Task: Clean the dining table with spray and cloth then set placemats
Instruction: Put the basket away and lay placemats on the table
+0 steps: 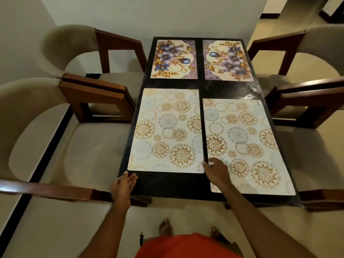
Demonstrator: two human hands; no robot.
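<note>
A dark glossy dining table (167,183) carries several placemats. Two purple floral mats lie at the far end, one on the left (174,59) and one on the right (228,60). Two white mats with gold and grey circle patterns lie nearer, the left one (165,131) and the right one (245,146). My left hand (122,187) rests with straight fingers on the table at the near left corner of the left white mat. My right hand (216,169) lies on the near left corner of the right white mat, fingertips touching the left mat's near right corner.
Cushioned chairs with wooden arms flank the table, two on the left (78,116) and two on the right (305,101). A white wall stands behind the table's far end. My bare feet (165,227) are on the tiled floor at the near edge.
</note>
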